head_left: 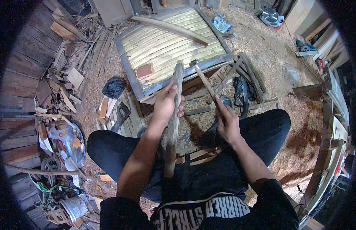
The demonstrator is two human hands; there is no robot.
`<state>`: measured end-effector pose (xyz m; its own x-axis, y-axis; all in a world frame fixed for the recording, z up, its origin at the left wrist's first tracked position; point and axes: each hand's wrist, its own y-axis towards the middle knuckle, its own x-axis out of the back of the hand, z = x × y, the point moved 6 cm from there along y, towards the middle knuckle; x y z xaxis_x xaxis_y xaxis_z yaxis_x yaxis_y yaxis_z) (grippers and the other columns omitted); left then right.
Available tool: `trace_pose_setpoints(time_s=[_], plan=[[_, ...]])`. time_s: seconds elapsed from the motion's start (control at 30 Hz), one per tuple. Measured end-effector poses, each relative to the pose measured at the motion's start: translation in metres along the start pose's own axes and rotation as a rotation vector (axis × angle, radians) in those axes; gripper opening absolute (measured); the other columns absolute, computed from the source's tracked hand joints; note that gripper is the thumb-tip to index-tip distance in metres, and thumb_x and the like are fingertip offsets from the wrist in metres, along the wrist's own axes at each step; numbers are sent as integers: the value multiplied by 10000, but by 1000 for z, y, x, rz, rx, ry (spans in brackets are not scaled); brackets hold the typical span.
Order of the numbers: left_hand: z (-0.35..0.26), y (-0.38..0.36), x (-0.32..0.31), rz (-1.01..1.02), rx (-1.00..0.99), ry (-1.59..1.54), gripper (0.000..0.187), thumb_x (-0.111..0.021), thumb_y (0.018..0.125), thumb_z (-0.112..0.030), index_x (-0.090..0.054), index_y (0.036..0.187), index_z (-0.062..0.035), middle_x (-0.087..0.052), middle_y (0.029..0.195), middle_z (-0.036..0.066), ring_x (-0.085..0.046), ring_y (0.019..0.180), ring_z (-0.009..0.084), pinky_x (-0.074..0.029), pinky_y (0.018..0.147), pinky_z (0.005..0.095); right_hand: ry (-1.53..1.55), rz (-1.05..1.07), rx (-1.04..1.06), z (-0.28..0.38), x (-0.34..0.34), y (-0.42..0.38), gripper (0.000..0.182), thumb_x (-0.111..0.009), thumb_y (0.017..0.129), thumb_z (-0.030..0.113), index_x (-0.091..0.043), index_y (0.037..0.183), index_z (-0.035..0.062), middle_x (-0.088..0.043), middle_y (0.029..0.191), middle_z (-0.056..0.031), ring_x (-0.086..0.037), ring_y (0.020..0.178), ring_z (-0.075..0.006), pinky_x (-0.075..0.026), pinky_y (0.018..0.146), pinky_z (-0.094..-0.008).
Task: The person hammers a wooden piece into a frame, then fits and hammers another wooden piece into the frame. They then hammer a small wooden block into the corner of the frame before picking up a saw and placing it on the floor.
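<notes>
My left hand (165, 104) is wrapped around a long wooden strip (172, 132), which stands nearly lengthwise in front of me, its lower end over my lap. In my right hand (227, 124) is a hammer (204, 81), gripped by its wooden handle. Its small dark head is just right of the strip's upper end, apart from it. Beyond both hands lies a slatted wooden panel (166, 46) with a grey frame. A loose curved wooden piece (170, 30) rests across its far part, and a reddish-brown block (144, 70) sits near its left corner.
A black plastic bag (114, 87) lies left of the panel. Wood scraps (66, 84) pile along the left wall. A circular saw (270, 18) sits at the far right, a blue power tool (305, 46) below it. Wooden boards (331, 111) stand at right. Shavings cover the floor.
</notes>
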<state>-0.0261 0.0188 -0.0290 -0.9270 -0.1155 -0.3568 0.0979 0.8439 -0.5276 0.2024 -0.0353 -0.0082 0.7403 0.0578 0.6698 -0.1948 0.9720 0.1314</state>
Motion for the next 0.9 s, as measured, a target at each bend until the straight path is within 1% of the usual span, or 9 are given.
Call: trace_pose_setpoints(time_s=[0.13,0.2,0.23,0.37,0.5,0.63,0.8,0.87,0.9], plan=[[2,4,8,21,-9,-60,505,-481,1108,-306,-401,1591,-183,-577,809,78,-533,582,169,-445,441,327,69,-195,176,-3,2,7,619,-571,986,-45,-434,1574,92,-650,884,-159,-681,826,-317,-552,777,-382],[4,10,16,96,39,-194,374,-451,1112,-343,-503,1404,-116,-598,839,99,-539,573,183,-413,431,337,618,-59,-249,-24,-8,10,529,-528,1063,72,-422,1581,60,-621,859,-53,-566,685,-105,-468,616,-253],[5,13,19,150,57,-241,311,-418,1115,-363,-526,1265,-113,-607,851,98,-543,580,185,-418,439,343,877,8,-424,-18,-8,9,520,-505,1087,132,-408,1597,103,-555,824,7,-454,583,-59,-364,516,-203],[9,18,30,174,93,-226,339,-406,1113,-374,-510,1314,-120,-607,868,82,-544,594,172,-444,472,319,798,229,-382,-35,-15,14,522,-502,1092,159,-395,1601,113,-532,792,6,-418,523,-61,-313,425,-222],[11,21,33,256,51,-239,348,-410,1112,-360,-496,1354,-125,-602,879,80,-541,599,168,-450,471,311,1143,112,-513,-17,-14,26,491,-497,1098,176,-436,1584,153,-529,763,-6,-448,515,-79,-350,375,-239],[10,22,35,289,66,-305,367,-423,1106,-365,-477,1373,-120,-600,856,98,-551,573,192,-451,455,335,947,326,-509,-19,-19,21,525,-504,1092,180,-380,1597,109,-481,716,-8,-419,495,-84,-324,365,-232],[10,23,35,336,10,-308,380,-435,1101,-379,-477,1362,-105,-583,850,87,-528,574,171,-435,440,300,1194,53,-614,-23,-20,26,522,-493,1093,168,-390,1604,137,-484,736,-3,-425,515,-78,-338,383,-222],[11,21,35,329,37,-301,360,-434,1102,-379,-482,1320,-97,-581,835,85,-529,574,169,-428,432,295,977,354,-544,-21,-26,25,517,-485,1104,185,-388,1612,192,-550,811,-28,-428,508,-81,-329,367,-234],[9,22,32,332,38,-296,360,-434,1102,-379,-482,1320,-97,-581,835,85,-529,574,169,-428,432,295,980,349,-542,-22,-24,25,517,-485,1104,185,-388,1612,192,-550,811,-28,-428,508,-81,-329,367,-234]])
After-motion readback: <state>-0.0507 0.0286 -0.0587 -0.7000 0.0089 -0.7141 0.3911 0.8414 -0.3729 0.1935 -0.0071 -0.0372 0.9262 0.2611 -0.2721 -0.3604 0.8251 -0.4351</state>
